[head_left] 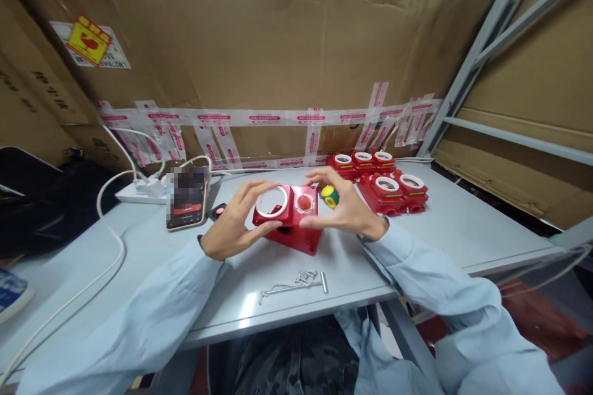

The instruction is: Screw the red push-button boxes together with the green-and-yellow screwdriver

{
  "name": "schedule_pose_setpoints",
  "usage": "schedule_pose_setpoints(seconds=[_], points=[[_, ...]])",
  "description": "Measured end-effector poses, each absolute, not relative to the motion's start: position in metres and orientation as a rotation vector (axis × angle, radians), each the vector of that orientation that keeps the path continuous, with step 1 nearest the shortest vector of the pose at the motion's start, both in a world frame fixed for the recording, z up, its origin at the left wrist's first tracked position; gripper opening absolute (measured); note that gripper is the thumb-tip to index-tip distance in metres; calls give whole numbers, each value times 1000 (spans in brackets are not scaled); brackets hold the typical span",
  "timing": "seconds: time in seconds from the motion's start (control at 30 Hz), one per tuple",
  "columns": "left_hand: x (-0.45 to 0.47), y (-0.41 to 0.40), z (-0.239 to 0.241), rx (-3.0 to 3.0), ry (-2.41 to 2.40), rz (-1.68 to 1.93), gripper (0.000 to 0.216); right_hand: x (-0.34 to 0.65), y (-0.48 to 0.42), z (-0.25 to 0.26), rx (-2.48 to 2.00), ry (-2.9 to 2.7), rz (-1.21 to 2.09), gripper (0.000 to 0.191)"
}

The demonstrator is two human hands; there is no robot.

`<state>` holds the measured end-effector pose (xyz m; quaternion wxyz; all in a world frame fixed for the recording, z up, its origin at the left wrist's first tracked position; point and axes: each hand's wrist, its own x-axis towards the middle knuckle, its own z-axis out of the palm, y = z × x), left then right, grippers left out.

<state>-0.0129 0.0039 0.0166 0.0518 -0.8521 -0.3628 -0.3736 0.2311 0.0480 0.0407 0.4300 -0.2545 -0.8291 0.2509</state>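
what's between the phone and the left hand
A small dark object, too unclear to name, lies between the phone and left hand in the head view.

Pale grey table (463, 234), light glare (248, 310) near its front edge. Taped cardboard wall (278, 43) behind table, metal rack (519, 139) right of table.

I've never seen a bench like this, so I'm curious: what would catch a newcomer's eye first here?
Probably the bright red casing with its white ring and red dome, between the left hand and right hand. Next, the other red units, grouped toward the back right of the table. Then the yellow-and-red sticker on the cardboard at upper left.
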Motion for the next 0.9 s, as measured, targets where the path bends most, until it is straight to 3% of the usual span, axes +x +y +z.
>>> schedule_pose_setpoints(seconds=[0.1,0.2,0.3,0.5,0.7,0.9], points=[[-7,4,22,-2484,-879,-1246,59,234,51,53,-849,-1757,1263,53],[3,4,26,-2511,-638,-1244,58,236,48,59,-916,-1756,1851,61],[11,4,26,-2547,-511,-1153,52,233,39,59,-832,-1847,2165,63],[5,6,21,-2235,-549,-1054,46,225,36,51,-840,-1681,2213,51],[-2,8,18,-2149,-603,-887,48,224,43,40,-765,-1663,2375,57],[7,6,20,-2151,-592,-951,51,221,42,33,-793,-1582,2350,53]])
